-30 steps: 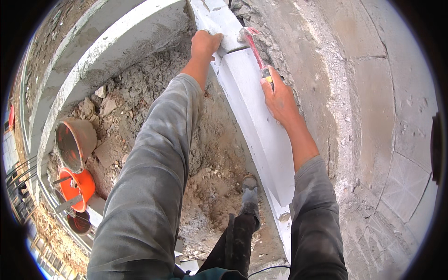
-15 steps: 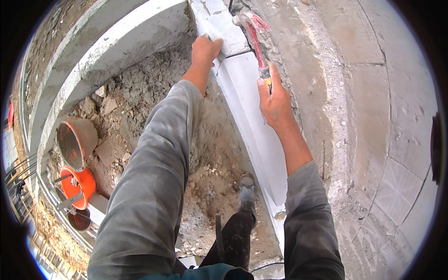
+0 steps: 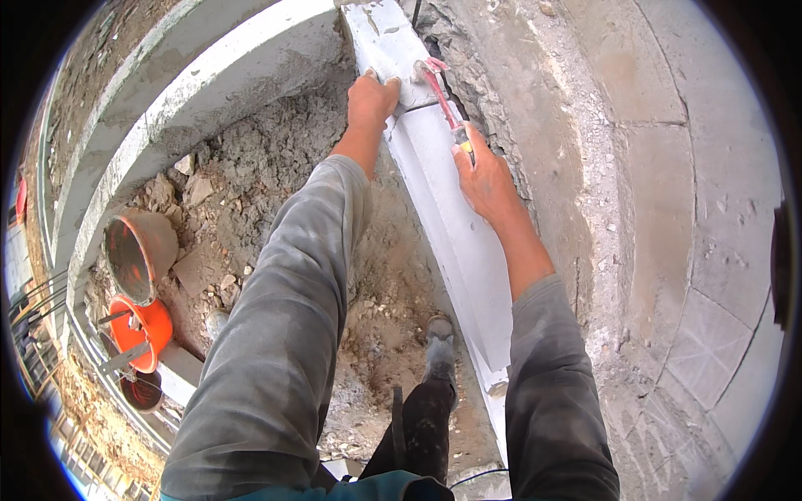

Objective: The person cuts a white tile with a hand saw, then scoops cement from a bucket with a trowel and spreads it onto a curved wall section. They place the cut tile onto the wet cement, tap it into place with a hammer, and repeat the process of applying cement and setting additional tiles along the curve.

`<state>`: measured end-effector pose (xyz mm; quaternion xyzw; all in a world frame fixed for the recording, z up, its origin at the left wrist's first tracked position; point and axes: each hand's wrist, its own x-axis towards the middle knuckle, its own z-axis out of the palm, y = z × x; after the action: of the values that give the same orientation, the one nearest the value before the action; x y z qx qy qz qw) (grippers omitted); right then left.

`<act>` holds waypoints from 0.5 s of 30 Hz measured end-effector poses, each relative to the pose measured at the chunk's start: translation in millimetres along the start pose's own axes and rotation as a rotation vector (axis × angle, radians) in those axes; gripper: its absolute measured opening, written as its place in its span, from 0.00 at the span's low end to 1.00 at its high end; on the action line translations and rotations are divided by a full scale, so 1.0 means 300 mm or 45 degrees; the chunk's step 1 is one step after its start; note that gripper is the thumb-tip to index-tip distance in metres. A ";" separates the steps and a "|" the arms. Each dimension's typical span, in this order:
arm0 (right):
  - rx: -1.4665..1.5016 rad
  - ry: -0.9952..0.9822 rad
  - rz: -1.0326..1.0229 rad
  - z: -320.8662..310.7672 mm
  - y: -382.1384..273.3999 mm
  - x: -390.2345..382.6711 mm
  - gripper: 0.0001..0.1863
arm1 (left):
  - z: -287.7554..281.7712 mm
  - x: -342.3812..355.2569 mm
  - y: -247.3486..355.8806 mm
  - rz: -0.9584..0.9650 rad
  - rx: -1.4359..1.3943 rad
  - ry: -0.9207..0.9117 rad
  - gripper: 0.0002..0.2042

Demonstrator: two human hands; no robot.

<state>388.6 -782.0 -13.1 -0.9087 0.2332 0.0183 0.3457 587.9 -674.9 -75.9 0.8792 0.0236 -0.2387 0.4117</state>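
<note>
My right hand [image 3: 484, 177] is closed round the grip of a hammer [image 3: 436, 93] with a worn red handle. The hammer's head lies over the top of a pale stone block [image 3: 386, 40], near its end. My left hand [image 3: 372, 100] grips the left edge of this block, its fingers partly hidden. A dark, narrow joint separates the block from a longer white stone piece [image 3: 468, 238] with a sloped face, which runs down toward my right forearm.
Curved concrete walls [image 3: 180, 104] rise at the left. Rubble and soil fill the trench, with a dirty bucket [image 3: 154, 242] and an orange bucket [image 3: 152, 330] holding tools. My boot [image 3: 440, 351] stands beside the long stone. Paving slabs [image 3: 656, 192] lie at the right.
The hammer has come down and to the left, from above the block's right edge onto its end. My left hand stays on the block's edge, and the view has shifted slightly.
</note>
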 end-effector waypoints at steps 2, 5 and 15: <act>0.077 0.088 -0.056 0.002 0.001 0.004 0.28 | 0.011 0.012 -0.008 0.012 0.030 -0.002 0.31; 0.119 0.110 -0.089 0.002 0.000 0.009 0.28 | 0.015 0.015 -0.024 -0.037 0.033 -0.028 0.32; -0.022 -0.074 -0.003 0.002 -0.004 0.023 0.28 | 0.025 0.031 -0.035 -0.039 -0.010 -0.038 0.31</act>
<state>395.5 -783.6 -14.3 -0.9110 0.2219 0.0462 0.3446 590.6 -674.9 -91.5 0.8734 0.0319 -0.2579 0.4118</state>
